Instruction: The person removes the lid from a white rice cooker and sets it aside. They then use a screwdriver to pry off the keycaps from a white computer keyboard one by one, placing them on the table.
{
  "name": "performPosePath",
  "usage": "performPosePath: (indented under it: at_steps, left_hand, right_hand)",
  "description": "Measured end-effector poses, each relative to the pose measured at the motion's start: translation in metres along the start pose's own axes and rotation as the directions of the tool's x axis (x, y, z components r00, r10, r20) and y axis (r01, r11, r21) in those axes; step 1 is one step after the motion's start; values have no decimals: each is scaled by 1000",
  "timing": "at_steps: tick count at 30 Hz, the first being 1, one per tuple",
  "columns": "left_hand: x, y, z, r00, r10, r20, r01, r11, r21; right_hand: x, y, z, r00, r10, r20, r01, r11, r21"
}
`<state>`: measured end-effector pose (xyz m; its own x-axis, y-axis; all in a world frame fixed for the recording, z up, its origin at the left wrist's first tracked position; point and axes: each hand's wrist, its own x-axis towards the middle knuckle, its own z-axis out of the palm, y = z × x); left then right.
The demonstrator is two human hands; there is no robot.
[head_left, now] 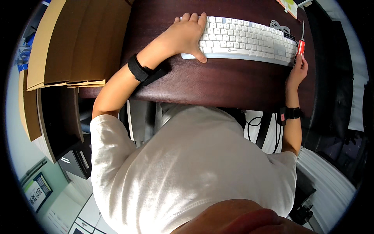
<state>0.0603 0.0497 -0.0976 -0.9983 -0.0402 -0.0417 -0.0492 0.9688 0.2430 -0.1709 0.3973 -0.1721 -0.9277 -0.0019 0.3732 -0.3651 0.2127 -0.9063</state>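
A white keyboard (233,39) with a pale blue front edge lies across the dark red-brown desk. My left hand (189,36) spans its left end, fingers spread toward the far edge and thumb against the near edge, holding it. At the keyboard's right end, my right hand (298,72) is closed on a screwdriver (301,46) with a red and white handle. The screwdriver's thin metal shaft points away from me, upward in view. My right fingers are partly hidden behind the handle and hand.
A grey coiled cable (279,26) lies behind the keyboard's right part. Large open cardboard boxes (83,43) stand at the left of the desk (218,84). A colourful paper or packet (289,7) sits at the far right. Black cables (253,123) hang below the desk's near edge.
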Motion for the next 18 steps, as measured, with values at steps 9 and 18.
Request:
performPosePath:
  at_steps: [9,18]
  left_hand:
    - [14,-11,-23,985,4,170,26,985,-172]
    - [48,-45,-27,969,150,195,-55,905,-422]
  right_hand:
    - [84,16,46,972,-148,185,178,971,-158]
    - [-18,-147,72,587,-212,782,570,794,-212]
